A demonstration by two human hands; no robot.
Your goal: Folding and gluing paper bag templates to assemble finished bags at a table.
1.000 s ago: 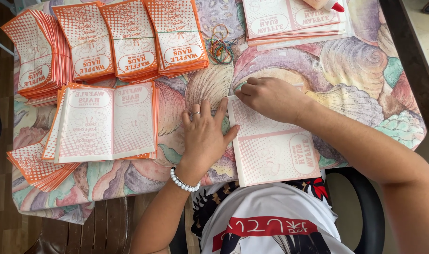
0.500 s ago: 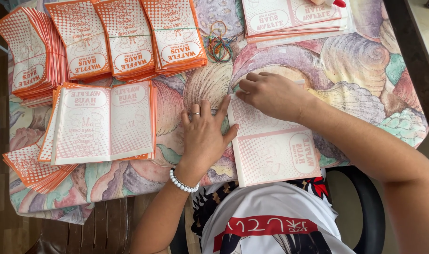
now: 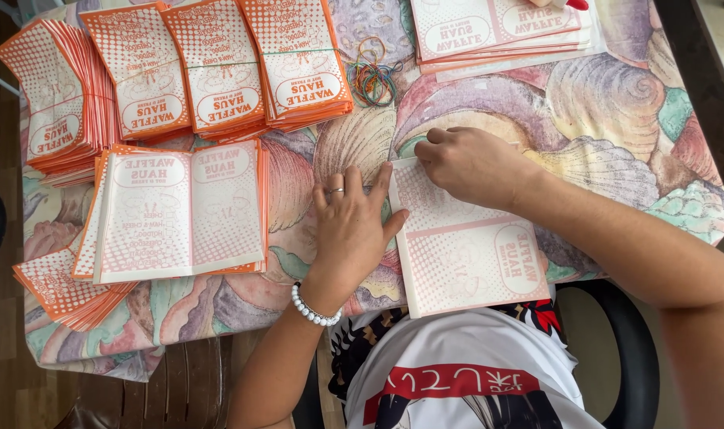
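Near edge of the table: a white-and-orange dotted paper sheet [image 3: 465,246] lies flat on the shell-pattern tablecloth [image 3: 616,119], its lower end hanging just over the table edge above the person's lap. Left hand [image 3: 352,226] is flat on the cloth, palm down, fingers spread, thumb tip touching the sheet's left edge; ring on one finger, white bead bracelet [image 3: 313,308] at the wrist. Right hand [image 3: 473,163] rests on the sheet's top left corner, fingers curled under; it looks like a pinch on the corner, but the fingertips are hidden. Left of the hands, an opened stack of sheets [image 3: 179,210] lies face up. Farther back, banded orange bundles [image 3: 219,67] in a row, loose rubber bands [image 3: 372,75] beside them, and another flat pile [image 3: 501,28] at top right.
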